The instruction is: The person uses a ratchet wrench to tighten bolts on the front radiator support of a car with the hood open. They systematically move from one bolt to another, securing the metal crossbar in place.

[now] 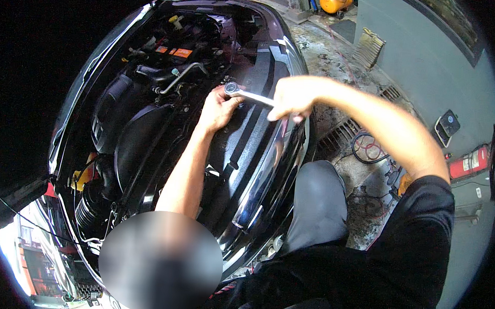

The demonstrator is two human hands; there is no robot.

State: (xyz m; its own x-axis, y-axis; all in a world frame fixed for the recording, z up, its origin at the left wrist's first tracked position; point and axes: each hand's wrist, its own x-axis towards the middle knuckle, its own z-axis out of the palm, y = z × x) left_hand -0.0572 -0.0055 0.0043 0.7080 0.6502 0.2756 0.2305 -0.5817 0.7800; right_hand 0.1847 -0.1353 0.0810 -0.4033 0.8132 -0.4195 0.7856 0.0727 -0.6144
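A chrome ratchet wrench (255, 98) lies nearly level over the front of an open car engine bay. My right hand (294, 98) is closed in a fist around the end of its handle. At the other end, my left hand (217, 110) has its fingers curled about the underside of the round ratchet head, thumb beside it. What sits below the head is hidden by those fingers. Under both hands runs the black front panel (248, 129) of the car, close to the bumper edge.
Left of my left arm are a black engine cover (135, 133), a bent metal pipe (190, 72) and a battery with orange labels (181, 53). A red fire extinguisher (471, 162) is at the right wall. A black hose (363, 151) lies coiled on the floor near a drain grate (339, 133).
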